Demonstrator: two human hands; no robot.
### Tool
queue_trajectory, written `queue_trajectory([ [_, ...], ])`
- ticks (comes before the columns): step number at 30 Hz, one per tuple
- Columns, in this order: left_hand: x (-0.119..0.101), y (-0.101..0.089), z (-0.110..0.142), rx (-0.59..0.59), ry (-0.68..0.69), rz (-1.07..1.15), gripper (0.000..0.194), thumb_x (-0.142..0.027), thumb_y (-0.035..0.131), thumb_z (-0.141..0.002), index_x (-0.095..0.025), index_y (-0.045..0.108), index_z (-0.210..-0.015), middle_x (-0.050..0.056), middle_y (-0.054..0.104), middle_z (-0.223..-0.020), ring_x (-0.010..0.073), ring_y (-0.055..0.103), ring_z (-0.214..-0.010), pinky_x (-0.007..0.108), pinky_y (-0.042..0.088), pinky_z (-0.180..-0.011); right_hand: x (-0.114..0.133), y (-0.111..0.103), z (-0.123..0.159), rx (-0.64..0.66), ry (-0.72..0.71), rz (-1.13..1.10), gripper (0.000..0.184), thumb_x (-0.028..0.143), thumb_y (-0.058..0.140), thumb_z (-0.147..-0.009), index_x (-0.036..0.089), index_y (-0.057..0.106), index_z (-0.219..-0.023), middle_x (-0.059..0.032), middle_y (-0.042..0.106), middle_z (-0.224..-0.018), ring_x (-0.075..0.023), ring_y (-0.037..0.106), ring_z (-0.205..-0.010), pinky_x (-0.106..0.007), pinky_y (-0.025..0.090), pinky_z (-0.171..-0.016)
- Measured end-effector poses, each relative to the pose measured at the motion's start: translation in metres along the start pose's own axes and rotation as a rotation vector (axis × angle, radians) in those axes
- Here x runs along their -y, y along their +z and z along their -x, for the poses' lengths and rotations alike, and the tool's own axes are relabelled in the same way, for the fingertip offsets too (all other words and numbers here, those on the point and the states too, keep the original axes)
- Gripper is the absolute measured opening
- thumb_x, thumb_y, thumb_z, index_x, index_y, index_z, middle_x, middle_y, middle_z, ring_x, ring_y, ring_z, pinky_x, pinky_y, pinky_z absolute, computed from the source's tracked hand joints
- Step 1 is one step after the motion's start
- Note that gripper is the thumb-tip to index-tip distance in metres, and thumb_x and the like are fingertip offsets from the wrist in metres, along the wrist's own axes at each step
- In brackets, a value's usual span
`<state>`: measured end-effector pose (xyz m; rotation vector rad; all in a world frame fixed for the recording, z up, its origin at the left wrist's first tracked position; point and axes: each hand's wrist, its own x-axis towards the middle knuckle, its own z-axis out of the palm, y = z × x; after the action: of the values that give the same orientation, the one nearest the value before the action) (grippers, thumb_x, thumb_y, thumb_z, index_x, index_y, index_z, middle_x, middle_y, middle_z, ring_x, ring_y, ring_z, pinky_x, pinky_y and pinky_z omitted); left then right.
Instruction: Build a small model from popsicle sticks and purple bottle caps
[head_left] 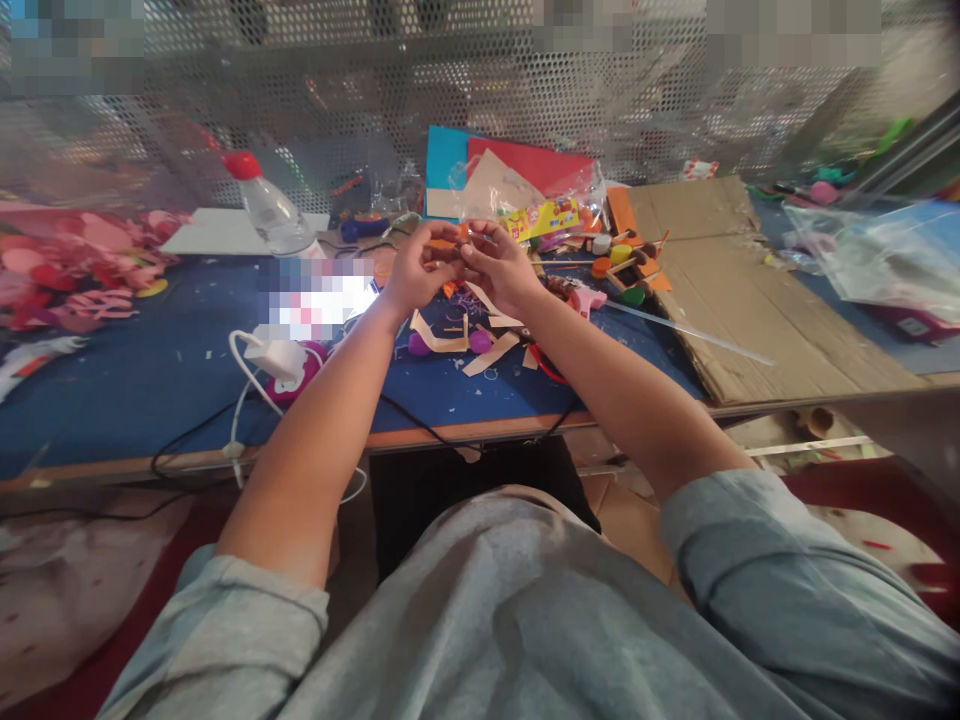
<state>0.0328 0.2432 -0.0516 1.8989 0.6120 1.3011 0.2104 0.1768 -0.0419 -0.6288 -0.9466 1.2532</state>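
My left hand and my right hand meet over the middle of the blue-topped table. Their fingertips close on a small orange piece, largely covered by the fingers; its kind I cannot make out. Beneath my hands lie cut beige strips, purple shreds and two purple rounded bits, one being a purple lump. Just beyond my right hand is a clear packet with a yellow printed label. A pink piece lies beside my right forearm.
To the left stand a red-capped bottle, a lit screen and a white charger plug with cables. Pink cutouts pile up at far left. Cardboard covers the right side, near plastic bags. A perforated metal panel rises behind.
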Motion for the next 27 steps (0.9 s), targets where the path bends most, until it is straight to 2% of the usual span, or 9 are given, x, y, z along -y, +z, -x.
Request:
queue_trajectory([
  [3,-0.008,0.000,0.002,0.076,-0.013,-0.001,0.057,-0.064,0.103,-0.079,-0.027,0.080,-0.115,0.012,0.087,-0.129,0.0246,0.085,-0.105,0.034,0.065,-0.083,0.000,0.001,0.002,-0.015,0.005,0.040,0.056,0.031,0.104,-0.080,0.034,0.056,-0.110,0.0068,0.070,-0.101,-0.0142,0.073,-0.091,-0.030,0.071,-0.082],
  [8,-0.010,0.000,-0.001,0.039,-0.008,-0.027,0.057,-0.072,0.101,-0.080,-0.025,0.079,-0.105,0.010,0.088,-0.114,0.0248,0.085,-0.103,0.035,0.065,-0.082,0.004,0.004,0.006,-0.003,0.010,0.057,0.054,0.029,0.104,-0.082,0.034,0.058,-0.109,0.0059,0.071,-0.103,-0.0150,0.074,-0.092,-0.032,0.072,-0.084],
  [11,-0.005,-0.001,-0.004,-0.006,-0.008,0.009,0.064,-0.080,0.098,-0.079,-0.025,0.078,-0.105,0.010,0.087,-0.107,0.0252,0.084,-0.097,0.036,0.065,-0.080,0.004,0.001,0.006,0.053,0.013,0.059,0.057,0.031,0.107,-0.078,0.034,0.061,-0.112,0.0039,0.074,-0.112,-0.0161,0.075,-0.098,-0.034,0.073,-0.087],
  [15,0.002,-0.005,-0.007,-0.124,-0.033,0.037,0.073,-0.090,0.094,-0.077,-0.027,0.078,-0.112,0.012,0.089,-0.112,0.0238,0.081,-0.086,0.035,0.060,-0.069,-0.001,-0.008,0.002,0.094,-0.057,0.134,0.059,0.034,0.107,-0.077,0.035,0.066,-0.119,0.0023,0.072,-0.117,-0.0169,0.074,-0.097,-0.033,0.070,-0.082],
  [19,0.005,-0.009,-0.008,-0.225,-0.056,0.036,0.076,-0.091,0.094,-0.076,-0.028,0.079,-0.116,0.012,0.089,-0.116,0.0249,0.082,-0.085,0.037,0.061,-0.068,-0.005,-0.010,0.002,0.073,-0.100,0.280,0.059,0.023,0.104,-0.075,0.035,0.072,-0.123,0.0013,0.070,-0.119,-0.0159,0.069,-0.090,-0.033,0.066,-0.081],
  [23,0.005,-0.010,-0.008,-0.245,-0.048,0.021,0.078,-0.091,0.097,-0.071,-0.028,0.078,-0.113,0.009,0.090,-0.111,0.0248,0.082,-0.086,0.036,0.063,-0.069,0.000,-0.007,0.006,0.097,-0.127,0.428,0.059,0.018,0.100,-0.077,0.034,0.077,-0.130,0.0001,0.073,-0.120,-0.0159,0.068,-0.088,-0.034,0.065,-0.088],
  [27,0.008,-0.010,-0.009,-0.226,-0.011,-0.002,0.081,-0.092,0.099,-0.066,-0.026,0.078,-0.108,0.011,0.089,-0.112,0.0257,0.082,-0.093,0.038,0.065,-0.076,-0.001,-0.013,0.005,0.137,-0.173,0.541,0.060,0.021,0.100,-0.079,0.033,0.080,-0.135,-0.0027,0.074,-0.124,-0.0158,0.067,-0.087,-0.033,0.065,-0.087],
])
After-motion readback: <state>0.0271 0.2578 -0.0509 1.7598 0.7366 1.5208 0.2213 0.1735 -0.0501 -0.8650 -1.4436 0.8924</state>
